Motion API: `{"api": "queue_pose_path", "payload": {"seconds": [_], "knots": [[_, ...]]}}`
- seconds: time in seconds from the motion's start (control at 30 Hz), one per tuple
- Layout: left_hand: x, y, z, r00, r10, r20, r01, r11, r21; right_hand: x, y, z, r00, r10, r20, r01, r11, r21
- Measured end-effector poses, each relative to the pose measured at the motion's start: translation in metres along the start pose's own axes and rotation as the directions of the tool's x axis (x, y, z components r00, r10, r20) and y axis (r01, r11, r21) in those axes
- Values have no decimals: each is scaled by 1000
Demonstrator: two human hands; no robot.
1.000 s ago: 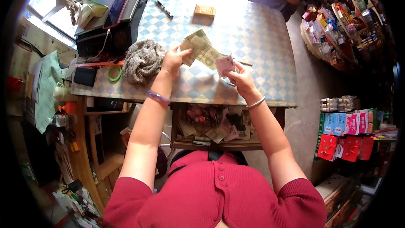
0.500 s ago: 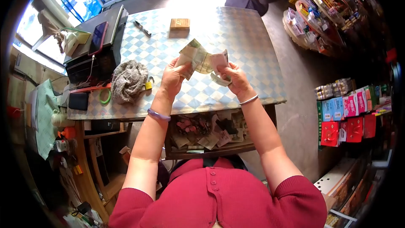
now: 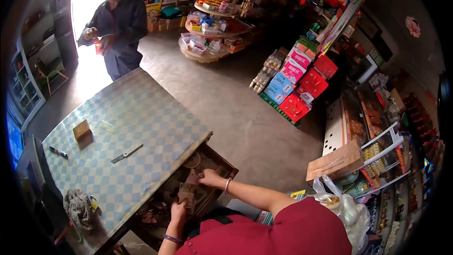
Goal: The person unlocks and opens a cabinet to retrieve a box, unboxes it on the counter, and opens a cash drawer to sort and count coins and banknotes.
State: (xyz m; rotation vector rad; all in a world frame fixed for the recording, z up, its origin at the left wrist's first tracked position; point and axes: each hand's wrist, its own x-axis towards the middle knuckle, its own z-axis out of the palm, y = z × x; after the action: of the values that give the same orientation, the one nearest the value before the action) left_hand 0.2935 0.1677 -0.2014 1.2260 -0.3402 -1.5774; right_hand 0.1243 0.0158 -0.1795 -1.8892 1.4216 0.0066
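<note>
Both of my hands are over the open drawer under the tabletop. My left hand is closed on several banknotes, which stick up past its fingers. Farther along, my right hand pinches a pinkish banknote close to the drawer's far side. More notes and small items lie inside the drawer, partly in shadow and hidden by my hands.
On the checked tabletop are a small wooden box, a pen, a knife-like object and a grey cloth. A person in a hat stands beyond it. Stacked cartons and shelves stand rightward.
My hands have come down from above the tabletop to the drawer, still with banknotes in them. The view has swung right, bringing the standing person and more shelves into sight.
</note>
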Motion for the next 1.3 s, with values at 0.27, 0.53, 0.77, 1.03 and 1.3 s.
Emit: {"api": "queue_pose_path", "payload": {"seconds": [0.27, 0.53, 0.77, 1.03, 1.3], "knots": [[-14, 6, 2, 941, 330, 78, -292, 673, 680, -34, -22, -9, 951, -129, -282, 76, 979, -190], [4, -17, -14, 897, 435, 80, -338, 557, 759, -42, -3, -14, 750, -493, -441, 378, 867, -325], [2, 23, -32, 907, 236, 349, -418, 405, 813, -43, 2, -15, 821, -392, -414, 327, 919, -223], [32, 49, -53, 781, 43, 623, -609, 271, 746, -58, -6, -35, 812, -316, -492, 418, 902, 111], [-92, 75, -60, 845, 162, 509, -500, -97, 861, -128, 32, -41, 915, 271, 300, -392, 778, 491]]}}
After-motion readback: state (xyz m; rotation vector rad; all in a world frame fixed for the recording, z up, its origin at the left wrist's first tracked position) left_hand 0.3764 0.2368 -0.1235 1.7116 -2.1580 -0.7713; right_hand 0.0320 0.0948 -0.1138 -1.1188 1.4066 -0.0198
